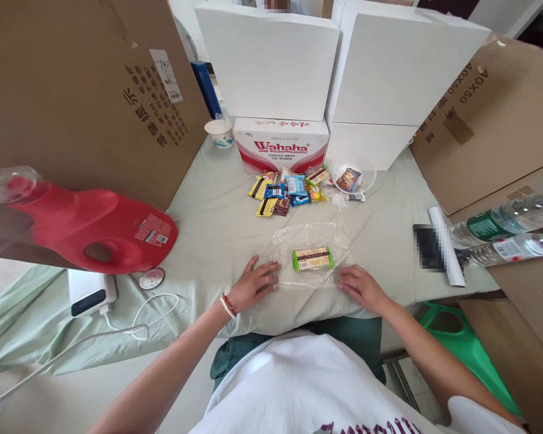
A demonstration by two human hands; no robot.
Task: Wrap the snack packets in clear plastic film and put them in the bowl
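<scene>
Head: packet point(313, 258) between left grip point(252, 286) and right grip point(364, 290).

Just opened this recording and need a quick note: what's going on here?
Someone's left hand and right hand rest at either side of a clear plastic sheet. Neither hand is gripping anything. A green-ended packet lies on the sheet, between the hands. More snacks are heaped beyond it, in front of the Wahaha box.

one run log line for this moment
left hand: at left edge of clear plastic | right hand: at its right edge | green-ended packet: on plastic, untouched
</scene>
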